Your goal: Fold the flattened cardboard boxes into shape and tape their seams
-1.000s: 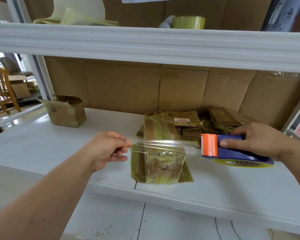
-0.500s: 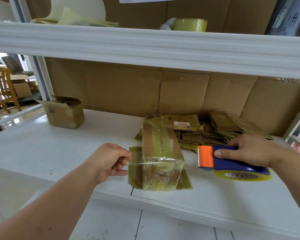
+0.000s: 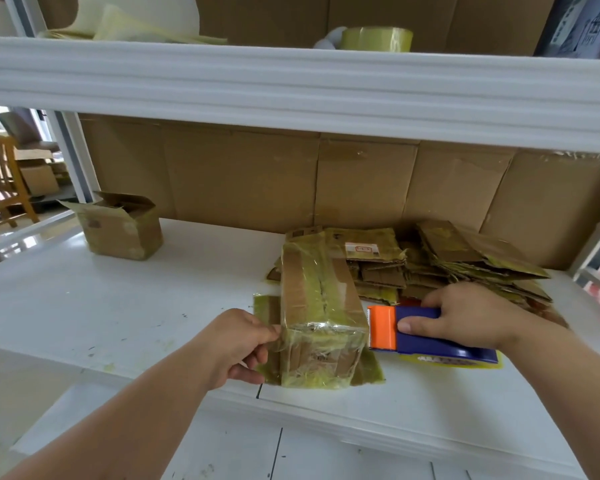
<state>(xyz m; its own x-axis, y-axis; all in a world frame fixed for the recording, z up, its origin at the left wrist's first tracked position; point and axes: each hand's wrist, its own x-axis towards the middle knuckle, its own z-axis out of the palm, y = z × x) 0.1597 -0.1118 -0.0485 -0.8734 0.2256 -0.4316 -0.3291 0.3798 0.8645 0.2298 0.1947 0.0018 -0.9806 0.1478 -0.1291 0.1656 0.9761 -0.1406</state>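
Note:
A small folded cardboard box (image 3: pixel 317 296), covered in yellowish tape, stands near the front of the white shelf (image 3: pixel 118 306). My left hand (image 3: pixel 239 344) pinches the end of a clear tape strip against the box's left near corner. The strip runs across the box's near top edge to a blue and orange tape dispenser (image 3: pixel 426 336), which my right hand (image 3: pixel 465 317) grips just right of the box. A pile of flattened boxes (image 3: pixel 430 261) lies behind.
An opened small box (image 3: pixel 118 223) stands at the shelf's back left. Large cardboard sheets (image 3: pixel 326 181) line the back. A tape roll (image 3: pixel 374 38) sits on the upper shelf. A wooden chair (image 3: pixel 0 181) is far left, beyond the shelf post.
Both hands came down and closer together; the stretched tape strip, held above the box before, now lies on the box's near top edge. The dispenser moved left, up against the box.

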